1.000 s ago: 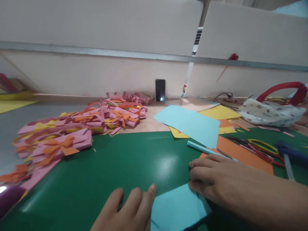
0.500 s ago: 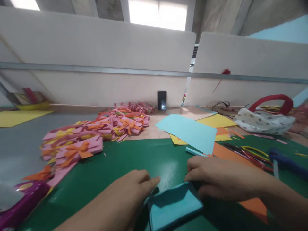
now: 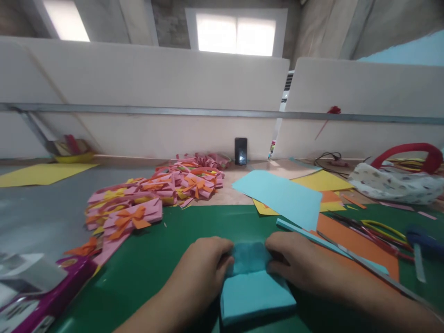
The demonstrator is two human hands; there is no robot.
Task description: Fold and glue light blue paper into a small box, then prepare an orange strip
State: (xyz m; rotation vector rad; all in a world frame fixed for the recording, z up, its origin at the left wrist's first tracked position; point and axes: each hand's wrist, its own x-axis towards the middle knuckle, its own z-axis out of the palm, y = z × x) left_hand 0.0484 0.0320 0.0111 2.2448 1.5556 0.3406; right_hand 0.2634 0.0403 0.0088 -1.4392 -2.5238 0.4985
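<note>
A folded blue paper piece [image 3: 256, 296], shaped like a small flat bag, lies in front of me on the green mat [image 3: 194, 226]. My left hand [image 3: 208, 263] pinches the left end of its far flap between thumb and fingers. On the opposite end, my right hand [image 3: 291, 259] grips the same flap. The flap stands up between both hands and looks slightly see-through. Fingertips behind the paper are hidden.
Pink paper bags with orange and yellow bows [image 3: 132, 217] are heaped at left, near a purple tape dispenser [image 3: 72, 282]. Blue sheet [image 3: 280, 194], orange paper [image 3: 347, 231], scissors [image 3: 381, 231] and a blue glue gun [image 3: 425, 243] lie right. A phone [image 3: 240, 151] stands behind.
Both hands have closed in on the blue paper's far edge, and its flap now stands stretched between them. The camera view has tilted up and shifted left.
</note>
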